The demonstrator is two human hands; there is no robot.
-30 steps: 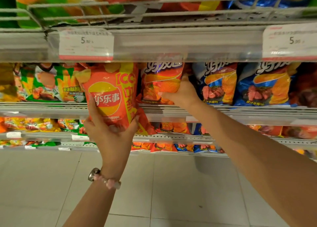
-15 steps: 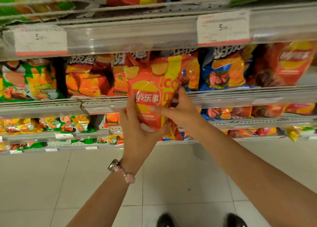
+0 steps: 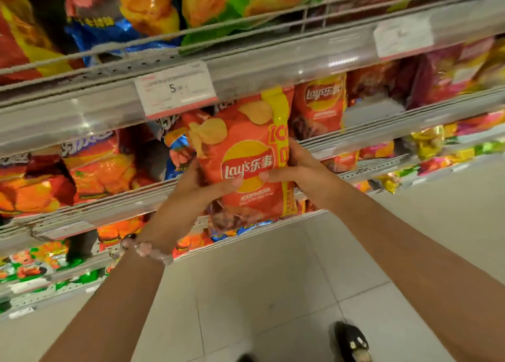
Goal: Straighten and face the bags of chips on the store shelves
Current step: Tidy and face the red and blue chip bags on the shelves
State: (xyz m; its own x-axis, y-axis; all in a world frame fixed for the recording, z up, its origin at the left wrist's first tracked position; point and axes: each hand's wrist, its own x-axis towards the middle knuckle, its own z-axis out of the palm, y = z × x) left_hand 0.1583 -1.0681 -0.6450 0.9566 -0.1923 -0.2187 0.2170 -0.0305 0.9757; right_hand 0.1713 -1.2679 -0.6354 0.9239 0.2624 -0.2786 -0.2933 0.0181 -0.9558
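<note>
My left hand (image 3: 200,182) grips the left edge of the red bag (image 3: 247,159), thumb laid across its front just under the logo, and my right hand (image 3: 296,167) grips the right edge the same way, thumb on the front and fingers curled behind. Between them the bag hangs in the air in front of the shelf (image 3: 382,132), upright, logo facing me, its top tucked just under the price tag (image 3: 176,88) on the rail above. I judge this one bag is half done: it is turned the right way but not yet set down, and the slot it should go in seems to be the one just left of the matching bag (image 3: 321,102) that stands on the shelf to the right. Left of my bag, the orange bags (image 3: 101,167) lean and crumple and look as if they need straightening; a blue bag (image 3: 177,154) sits partly behind mine. Most of the job seems left. My bag covers the gap behind it, so I cannot tell how deep or free that slot is. The rows below are cut off by my arms, the bags far right are blurred, and the tag's small print is unreadable.
</note>
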